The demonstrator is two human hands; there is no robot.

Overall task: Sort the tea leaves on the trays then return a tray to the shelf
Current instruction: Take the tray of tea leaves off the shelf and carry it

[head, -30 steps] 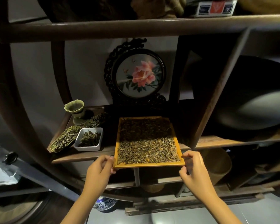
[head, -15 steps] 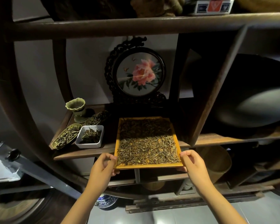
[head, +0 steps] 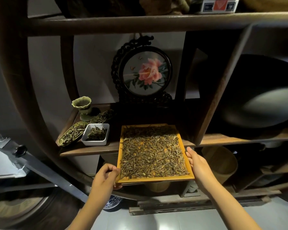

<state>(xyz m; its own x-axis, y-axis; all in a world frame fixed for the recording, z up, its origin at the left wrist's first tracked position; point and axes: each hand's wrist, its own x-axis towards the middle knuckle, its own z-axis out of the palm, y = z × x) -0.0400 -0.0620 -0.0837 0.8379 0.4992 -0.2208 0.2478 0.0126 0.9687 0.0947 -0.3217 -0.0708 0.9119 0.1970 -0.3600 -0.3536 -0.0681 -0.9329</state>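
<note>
Step in hand: returning the tray to the shelf.

The left hand (head: 106,175) is curled closed on the near-left corner of the tray (head: 155,179); the right hand (head: 199,165) lies nearly flat along its right edge, thumb on the rim. The tray, covered with tea leaves (head: 152,156), lies between the hands, its far part over the shelf (head: 223,139), its near part overhanging. Judged next move: push it level away from both hands, keeping it clear of the white dish (head: 96,134) beyond the left hand and the upright beyond the right hand.
</note>
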